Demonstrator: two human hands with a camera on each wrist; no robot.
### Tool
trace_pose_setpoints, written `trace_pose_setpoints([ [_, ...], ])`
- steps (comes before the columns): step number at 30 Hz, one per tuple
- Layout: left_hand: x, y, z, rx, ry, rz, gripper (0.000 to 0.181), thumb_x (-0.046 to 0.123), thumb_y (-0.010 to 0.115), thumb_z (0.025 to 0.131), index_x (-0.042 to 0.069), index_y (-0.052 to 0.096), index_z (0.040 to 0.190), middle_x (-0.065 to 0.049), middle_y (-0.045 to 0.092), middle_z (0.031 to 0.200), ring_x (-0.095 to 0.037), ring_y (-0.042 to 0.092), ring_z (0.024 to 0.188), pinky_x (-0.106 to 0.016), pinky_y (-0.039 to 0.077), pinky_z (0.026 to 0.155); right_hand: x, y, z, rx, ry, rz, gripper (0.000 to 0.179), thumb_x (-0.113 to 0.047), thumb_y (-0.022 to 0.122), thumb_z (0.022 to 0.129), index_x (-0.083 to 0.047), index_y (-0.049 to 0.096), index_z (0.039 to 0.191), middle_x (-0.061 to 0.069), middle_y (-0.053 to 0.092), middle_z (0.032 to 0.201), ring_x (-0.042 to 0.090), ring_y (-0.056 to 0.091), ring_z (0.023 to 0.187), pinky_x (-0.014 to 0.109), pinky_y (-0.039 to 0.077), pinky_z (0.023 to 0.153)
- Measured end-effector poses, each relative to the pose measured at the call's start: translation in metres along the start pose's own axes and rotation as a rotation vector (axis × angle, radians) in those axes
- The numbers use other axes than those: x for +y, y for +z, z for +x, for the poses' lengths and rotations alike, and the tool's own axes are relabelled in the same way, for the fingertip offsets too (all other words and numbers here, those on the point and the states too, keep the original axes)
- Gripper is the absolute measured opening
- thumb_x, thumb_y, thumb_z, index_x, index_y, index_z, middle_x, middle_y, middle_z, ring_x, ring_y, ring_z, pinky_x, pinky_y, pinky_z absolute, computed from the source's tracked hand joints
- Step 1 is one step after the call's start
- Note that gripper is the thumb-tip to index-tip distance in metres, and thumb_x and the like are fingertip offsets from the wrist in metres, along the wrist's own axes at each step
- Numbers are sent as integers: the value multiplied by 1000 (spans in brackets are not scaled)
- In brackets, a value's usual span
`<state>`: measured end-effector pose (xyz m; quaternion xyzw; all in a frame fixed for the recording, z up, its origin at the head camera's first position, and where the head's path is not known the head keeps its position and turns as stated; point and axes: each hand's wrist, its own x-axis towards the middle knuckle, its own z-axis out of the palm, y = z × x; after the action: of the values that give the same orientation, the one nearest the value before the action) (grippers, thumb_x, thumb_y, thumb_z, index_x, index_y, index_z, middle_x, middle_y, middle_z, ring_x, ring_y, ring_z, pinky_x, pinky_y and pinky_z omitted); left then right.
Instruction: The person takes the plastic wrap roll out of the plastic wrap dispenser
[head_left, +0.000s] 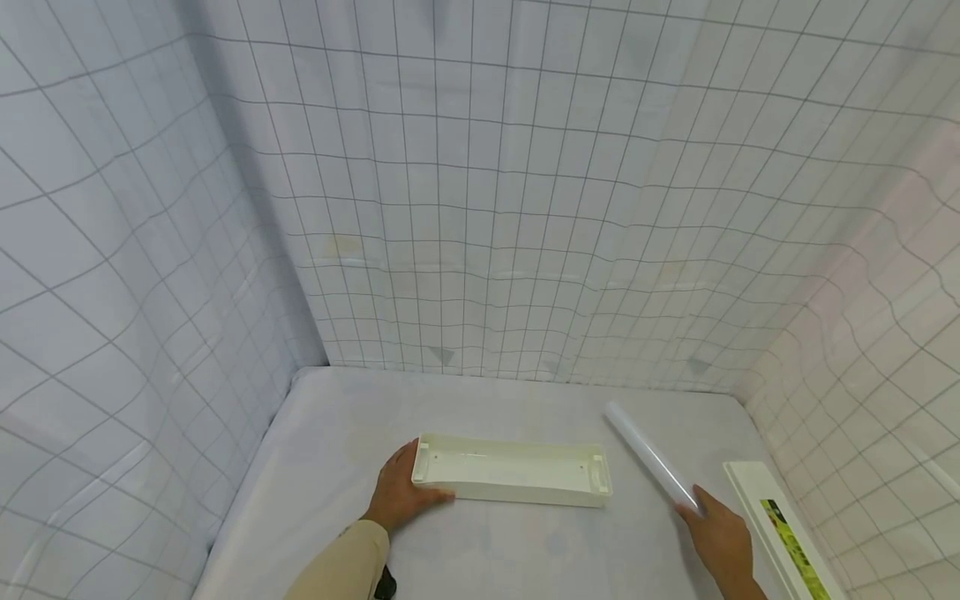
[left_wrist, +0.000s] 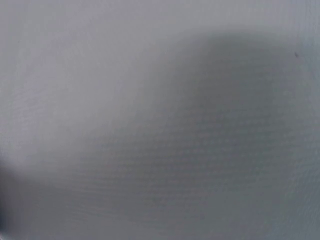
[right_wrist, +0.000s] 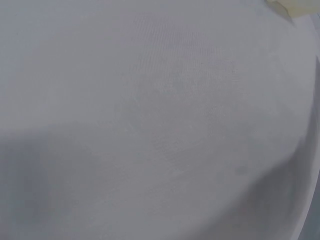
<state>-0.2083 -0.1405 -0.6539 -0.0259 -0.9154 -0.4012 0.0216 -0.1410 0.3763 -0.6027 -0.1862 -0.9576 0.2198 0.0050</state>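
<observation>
A long, cream plastic box (head_left: 517, 467) lies open side up on the white-covered table, and nothing shows inside it. My left hand (head_left: 401, 492) grips its left end, the thumb lying along the near wall. To the right, my right hand (head_left: 718, 533) holds the near end of a shiny whitish roll (head_left: 651, 457), which looks like plastic film. The roll slants away to the far left, its far end a little beyond the box's right end. The left wrist view shows only blurred pale cloth with a shadow. In the right wrist view, a cream plastic corner (right_wrist: 297, 6) shows at top right; neither hand is visible there.
At the right edge lies a long white lid-like piece (head_left: 750, 492) with a green and yellow label (head_left: 793, 546). White cloth covers the table (head_left: 525, 558). Grid-patterned sheets (head_left: 480, 208) stand behind the table and on both sides.
</observation>
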Motion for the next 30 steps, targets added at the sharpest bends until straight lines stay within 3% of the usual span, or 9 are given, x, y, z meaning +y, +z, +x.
trace_pose_setpoints([
  [5, -1, 0, 0, 6, 9, -1, 120, 59, 95, 57, 8, 44, 153, -12, 55, 149, -39, 46, 142, -58, 34, 120, 5, 6, -1, 34, 33, -24, 67, -37, 70, 95, 4, 51, 143, 32, 50, 144, 55, 49, 131, 66, 47, 104],
  [12, 0, -1, 0, 9, 14, -4, 119, 60, 94, 58, 9, 44, 153, -11, 56, 148, -38, 47, 141, -58, 35, 119, 10, 11, -2, 92, 63, -20, 66, -37, 71, 94, 5, 52, 141, 34, 54, 138, 55, 58, 121, 62, 53, 91],
  [21, 1, -1, -2, 6, 0, -21, 119, 59, 94, 58, 9, 44, 153, -12, 55, 150, -39, 45, 142, -60, 35, 119, 12, 13, -6, 45, 114, -2, 68, -40, 70, 95, 7, 51, 141, 36, 52, 139, 55, 54, 125, 64, 49, 100],
  [25, 3, -2, -2, 5, 6, -25, 118, 59, 94, 58, 8, 45, 152, -13, 55, 150, -40, 46, 141, -61, 36, 118, 15, 15, -5, 56, 91, -10, 68, -40, 71, 94, 8, 52, 138, 36, 54, 137, 56, 56, 122, 64, 51, 97],
  [30, 2, -2, -2, -3, -5, -15, 120, 60, 94, 58, 8, 43, 153, -13, 54, 151, -40, 45, 143, -61, 35, 119, 13, 18, -4, 38, 136, -24, 73, -42, 73, 92, 10, 51, 138, 37, 55, 136, 55, 58, 120, 63, 52, 95],
])
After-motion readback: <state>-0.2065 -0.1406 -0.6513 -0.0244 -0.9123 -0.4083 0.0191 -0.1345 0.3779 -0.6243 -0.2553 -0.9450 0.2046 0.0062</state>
